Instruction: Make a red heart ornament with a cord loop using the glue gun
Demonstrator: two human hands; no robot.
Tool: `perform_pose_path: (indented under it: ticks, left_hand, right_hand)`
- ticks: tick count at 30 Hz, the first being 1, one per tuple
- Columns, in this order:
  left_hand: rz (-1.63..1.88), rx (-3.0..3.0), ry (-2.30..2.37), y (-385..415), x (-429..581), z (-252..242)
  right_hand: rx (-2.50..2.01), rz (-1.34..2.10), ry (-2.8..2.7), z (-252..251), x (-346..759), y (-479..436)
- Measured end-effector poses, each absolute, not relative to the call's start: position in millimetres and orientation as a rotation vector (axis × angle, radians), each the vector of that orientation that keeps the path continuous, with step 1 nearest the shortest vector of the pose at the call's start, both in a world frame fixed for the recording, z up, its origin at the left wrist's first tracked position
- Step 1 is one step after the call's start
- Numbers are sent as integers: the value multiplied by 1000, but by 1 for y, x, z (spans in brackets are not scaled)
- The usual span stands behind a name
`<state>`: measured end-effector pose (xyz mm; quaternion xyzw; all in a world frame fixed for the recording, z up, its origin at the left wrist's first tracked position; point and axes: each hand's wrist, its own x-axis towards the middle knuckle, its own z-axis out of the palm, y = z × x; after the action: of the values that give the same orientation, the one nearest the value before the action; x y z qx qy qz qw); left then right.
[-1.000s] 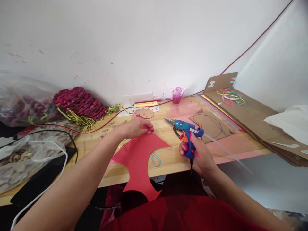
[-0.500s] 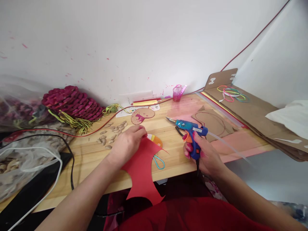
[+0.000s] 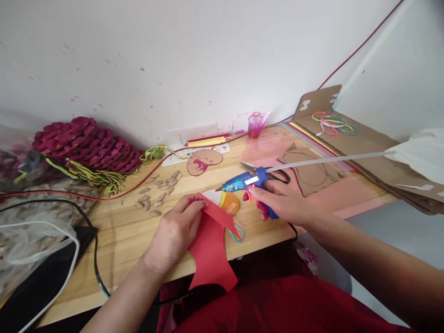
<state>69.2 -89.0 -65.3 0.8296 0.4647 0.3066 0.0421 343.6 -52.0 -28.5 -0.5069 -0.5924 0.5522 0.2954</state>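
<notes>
My left hand (image 3: pixel 178 227) pinches the upper edge of a red paper sheet (image 3: pixel 212 254) with curved cut-outs, whose top is folded over toward the right. The sheet hangs past the table's front edge. In my right hand (image 3: pixel 277 201) is a blue glue gun (image 3: pixel 239 181), its nozzle pointing left, just above and right of the left fingers. A long clear glue stick (image 3: pixel 322 160) sticks out of its back. Beneath the nozzle lies an orange and white rounded piece (image 3: pixel 229 202), with a turquoise cord loop (image 3: pixel 237 235) near it. Scissors (image 3: pixel 279 174) lie behind the gun, partly hidden by it.
Several peanuts (image 3: pixel 169 182) lie left of centre, near a heart-shaped cardboard (image 3: pixel 204 162). A pink cup (image 3: pixel 255 126) stands by the wall. Purple stacked pieces (image 3: pixel 86 150) and bags with cables (image 3: pixel 38 240) crowd the left. Cardboard (image 3: pixel 367 152) with coloured cords lies right.
The glue gun has moved left, close to the red paper, with its glue stick now raised. My left hand has shifted slightly down, and the paper's top edge is folded over. The scissors show more.
</notes>
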Motion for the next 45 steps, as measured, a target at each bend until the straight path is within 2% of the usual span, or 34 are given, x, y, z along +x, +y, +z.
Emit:
perform_pose_path:
  ticks: [11, 45]
  left_hand:
    - [916, 2432, 1380, -93, 62, -64]
    - [862, 2377, 1354, -93, 60, -55]
  right_hand:
    - [-1440, 920, -2193, -4, 314, -35]
    - [-1339, 687, -2447, -6, 302, -21]
